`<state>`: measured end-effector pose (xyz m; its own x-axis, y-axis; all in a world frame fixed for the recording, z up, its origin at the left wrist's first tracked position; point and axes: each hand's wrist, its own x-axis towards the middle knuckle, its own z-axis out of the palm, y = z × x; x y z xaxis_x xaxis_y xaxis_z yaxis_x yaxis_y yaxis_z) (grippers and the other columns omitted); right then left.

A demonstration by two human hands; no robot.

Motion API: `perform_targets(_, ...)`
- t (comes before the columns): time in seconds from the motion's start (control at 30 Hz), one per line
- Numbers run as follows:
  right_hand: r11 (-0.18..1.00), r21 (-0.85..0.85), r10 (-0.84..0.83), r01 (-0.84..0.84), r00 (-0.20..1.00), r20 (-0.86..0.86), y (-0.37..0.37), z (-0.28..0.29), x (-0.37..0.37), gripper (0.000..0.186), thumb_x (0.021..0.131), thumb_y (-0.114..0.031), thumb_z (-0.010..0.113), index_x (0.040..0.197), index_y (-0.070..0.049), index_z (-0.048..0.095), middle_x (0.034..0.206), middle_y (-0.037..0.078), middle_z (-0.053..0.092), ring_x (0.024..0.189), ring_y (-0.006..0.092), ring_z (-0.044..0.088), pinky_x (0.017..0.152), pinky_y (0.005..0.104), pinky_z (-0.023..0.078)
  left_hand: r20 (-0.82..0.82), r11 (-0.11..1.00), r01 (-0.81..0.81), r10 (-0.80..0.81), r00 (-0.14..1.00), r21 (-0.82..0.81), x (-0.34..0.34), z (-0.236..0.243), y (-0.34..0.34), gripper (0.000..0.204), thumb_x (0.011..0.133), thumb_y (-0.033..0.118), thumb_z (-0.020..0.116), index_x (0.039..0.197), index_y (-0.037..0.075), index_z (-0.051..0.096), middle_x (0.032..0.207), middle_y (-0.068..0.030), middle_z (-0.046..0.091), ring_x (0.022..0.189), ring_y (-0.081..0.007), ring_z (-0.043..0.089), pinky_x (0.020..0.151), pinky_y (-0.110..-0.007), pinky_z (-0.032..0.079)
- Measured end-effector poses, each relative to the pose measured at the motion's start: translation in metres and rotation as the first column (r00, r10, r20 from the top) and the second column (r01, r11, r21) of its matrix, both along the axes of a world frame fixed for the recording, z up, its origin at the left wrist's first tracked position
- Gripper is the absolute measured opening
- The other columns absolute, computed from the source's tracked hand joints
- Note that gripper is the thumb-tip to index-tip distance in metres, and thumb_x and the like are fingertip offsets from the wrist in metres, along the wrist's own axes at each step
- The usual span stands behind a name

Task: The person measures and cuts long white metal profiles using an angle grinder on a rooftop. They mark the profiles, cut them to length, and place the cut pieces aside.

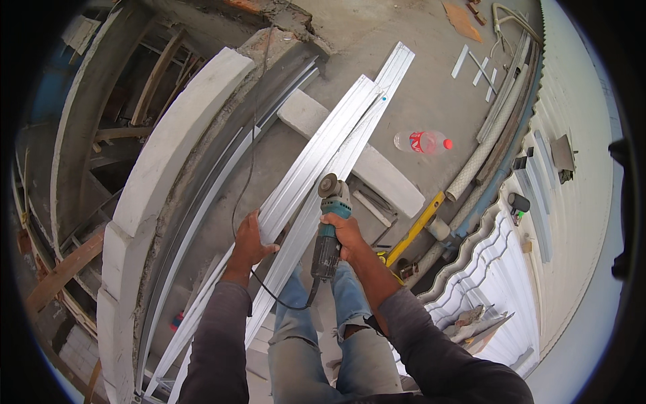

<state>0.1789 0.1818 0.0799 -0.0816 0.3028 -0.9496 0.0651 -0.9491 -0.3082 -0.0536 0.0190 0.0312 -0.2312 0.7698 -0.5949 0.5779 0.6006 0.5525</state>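
Observation:
My right hand (347, 234) is wrapped round the body of a teal and black angle grinder (327, 250), its disc pointing away from me. My left hand (250, 244) grips the left edge of a long silver metal channel (315, 156), thumb stretched toward the right. A second channel (296, 244) lies alongside, passing beneath the grinder. Both channels slope from lower left to upper right, crossing a pale concrete block (390, 180). From the grinder's rear, the black power cord (252, 149) loops left and runs up past the channels.
A clear bottle with a red cap (422, 142) lies on the floor, right of the channels. Farther right are a yellow spirit level (416, 229), pipes (471, 161) and corrugated sheets (498, 269). On the left runs a low curved block wall (165, 145), with an opening holding timber beyond it.

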Motion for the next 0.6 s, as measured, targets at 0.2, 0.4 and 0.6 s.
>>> perform_targets(0.2,0.997,-0.005,-0.077,0.077,0.997,0.010,-0.007,-0.007,-0.016,0.029,0.081,-0.014,0.082,0.098,0.002,0.065,0.080,0.012,0.068,0.062,0.0241,0.068,0.055,0.0401,0.059,-0.008,0.997,0.015,-0.015,1.000,0.070,-0.002,-0.010,-0.019,0.125,0.059,0.026,0.103,0.158,0.000,0.031,0.154,-0.0303,0.046,0.144,-0.0475,0.045,0.119,-0.054,0.038)
perform_targets(0.4,0.999,-0.005,-0.048,0.049,0.997,0.059,-0.006,-0.006,-0.024,0.030,0.082,-0.013,0.082,0.099,0.004,0.065,0.081,0.013,0.068,0.062,0.0238,0.069,0.056,0.0402,0.060,-0.022,0.997,0.010,-0.009,1.000,0.077,-0.001,-0.012,-0.019,0.124,0.059,0.028,0.103,0.158,0.001,0.033,0.153,-0.0312,0.046,0.143,-0.0483,0.045,0.119,-0.056,0.037)
perform_targets(0.6,0.999,0.001,-0.043,0.043,0.993,0.114,-0.003,-0.007,-0.030,0.030,0.082,-0.014,0.083,0.099,0.004,0.066,0.081,0.013,0.069,0.063,0.0248,0.069,0.056,0.0397,0.060,-0.012,0.998,0.016,-0.015,1.000,0.064,-0.003,-0.013,-0.020,0.123,0.061,0.029,0.102,0.159,0.001,0.032,0.153,-0.0313,0.045,0.143,-0.0482,0.044,0.119,-0.056,0.037)
